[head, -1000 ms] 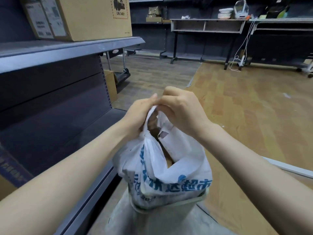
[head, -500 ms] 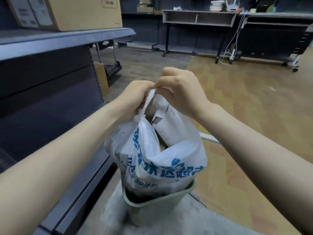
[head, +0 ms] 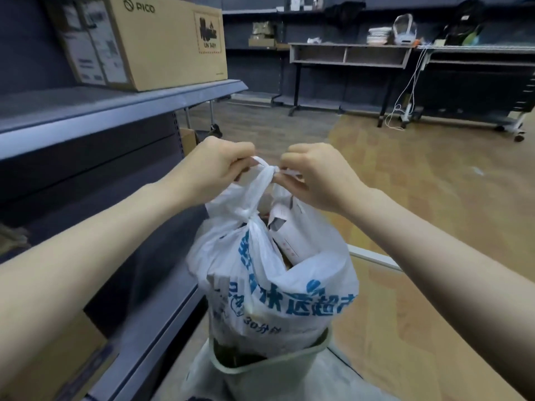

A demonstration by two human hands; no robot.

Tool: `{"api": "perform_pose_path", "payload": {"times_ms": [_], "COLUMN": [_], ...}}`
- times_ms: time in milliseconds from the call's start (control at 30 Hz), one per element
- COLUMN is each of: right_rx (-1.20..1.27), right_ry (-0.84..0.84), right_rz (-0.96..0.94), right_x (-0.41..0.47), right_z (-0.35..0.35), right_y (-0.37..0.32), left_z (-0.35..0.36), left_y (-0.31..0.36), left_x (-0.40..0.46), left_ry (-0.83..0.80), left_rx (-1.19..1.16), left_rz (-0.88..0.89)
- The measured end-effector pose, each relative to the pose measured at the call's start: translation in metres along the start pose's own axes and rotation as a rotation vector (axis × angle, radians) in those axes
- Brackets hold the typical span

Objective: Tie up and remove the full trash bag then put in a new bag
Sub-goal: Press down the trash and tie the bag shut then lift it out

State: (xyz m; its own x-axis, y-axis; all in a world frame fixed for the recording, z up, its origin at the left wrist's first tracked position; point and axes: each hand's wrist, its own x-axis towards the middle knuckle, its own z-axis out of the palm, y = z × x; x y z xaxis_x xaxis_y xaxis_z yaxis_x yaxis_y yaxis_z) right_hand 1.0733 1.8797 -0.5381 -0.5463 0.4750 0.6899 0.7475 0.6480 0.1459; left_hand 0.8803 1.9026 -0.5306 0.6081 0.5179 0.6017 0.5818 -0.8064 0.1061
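Note:
A full white trash bag (head: 278,285) with blue print stands in a pale green bin (head: 269,364) low in the middle. Paper waste shows through its open side. One knot sits halfway up the bag's handles, and a second twist is pulled tight at the top. My left hand (head: 214,166) grips the left handle end. My right hand (head: 315,175) pinches the right handle end, a short gap from the left hand, with the knot between them.
A grey metal shelf unit (head: 121,108) runs along the left with a cardboard box (head: 139,41) on it. Pale plastic sheet (head: 327,380) lies around the bin. Wooden floor (head: 434,198) spreads to the right. Desks (head: 350,53) and cables stand at the far wall.
My hands have drawn apart sideways, pulling the handle ends into a tight knot at the top. The bag has risen a little out of the bin.

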Motion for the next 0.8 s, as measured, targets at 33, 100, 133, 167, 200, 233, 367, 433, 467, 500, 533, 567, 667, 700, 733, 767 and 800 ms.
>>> {"api": "perform_pose_path", "payload": {"times_ms": [33,100,133,167,200,233,367,433,467,500,533,567,667,700,733,767,800], "right_rx": [-0.026,-0.036,-0.007,0.048,0.104,0.155,0.14,0.094,0.087,0.101,0.135,0.181,0.219,0.216,0.231,0.273,0.312], "right_ry": [-0.027,0.001,0.041,0.067,0.06,0.02,-0.118,-0.119,-0.103,-0.094,-0.112,-0.151,-0.211,-0.222,-0.233,-0.256,-0.295], "right_rz": [-0.013,-0.009,-0.006,-0.008,-0.009,0.001,0.032,-0.001,-0.013,-0.012,0.011,0.048,0.116,0.121,0.13,0.15,0.193], "right_x": [0.002,0.014,0.017,0.013,0.001,-0.018,-0.066,-0.058,-0.057,-0.062,-0.073,-0.088,-0.118,-0.117,-0.113,-0.109,-0.107], "right_z": [-0.002,-0.012,-0.017,-0.021,-0.021,-0.016,0.007,0.0,-0.003,-0.004,-0.002,0.004,0.017,0.016,0.012,0.008,0.005], "right_y": [0.0,0.003,0.006,0.008,0.007,0.006,0.004,0.004,0.005,0.005,0.002,-0.002,-0.019,-0.022,-0.026,-0.031,-0.034], "left_z": [-0.006,-0.019,-0.024,-0.027,-0.026,-0.022,-0.007,-0.012,-0.013,-0.009,-0.002,0.01,0.037,0.037,0.032,0.027,0.024], "left_y": [-0.002,-0.007,-0.014,-0.022,-0.029,-0.035,-0.041,-0.043,-0.045,-0.044,-0.043,-0.042,-0.042,-0.044,-0.044,-0.043,-0.039], "left_x": [0.003,0.01,0.006,-0.006,-0.024,-0.045,-0.079,-0.072,-0.074,-0.081,-0.093,-0.107,-0.137,-0.139,-0.138,-0.138,-0.137], "left_ry": [-0.035,0.0,0.054,0.094,0.103,0.072,-0.083,-0.06,-0.041,-0.031,-0.045,-0.085,-0.141,-0.136,-0.123,-0.113,-0.101], "left_rx": [0.054,0.097,0.077,0.039,0.019,0.036,0.236,0.276,0.27,0.246,0.214,0.187,0.171,0.175,0.184,0.191,0.188], "left_rz": [0.032,0.061,0.06,0.044,0.031,0.013,0.044,0.068,0.07,0.055,0.032,0.004,-0.069,-0.1,-0.123,-0.149,-0.175]}}
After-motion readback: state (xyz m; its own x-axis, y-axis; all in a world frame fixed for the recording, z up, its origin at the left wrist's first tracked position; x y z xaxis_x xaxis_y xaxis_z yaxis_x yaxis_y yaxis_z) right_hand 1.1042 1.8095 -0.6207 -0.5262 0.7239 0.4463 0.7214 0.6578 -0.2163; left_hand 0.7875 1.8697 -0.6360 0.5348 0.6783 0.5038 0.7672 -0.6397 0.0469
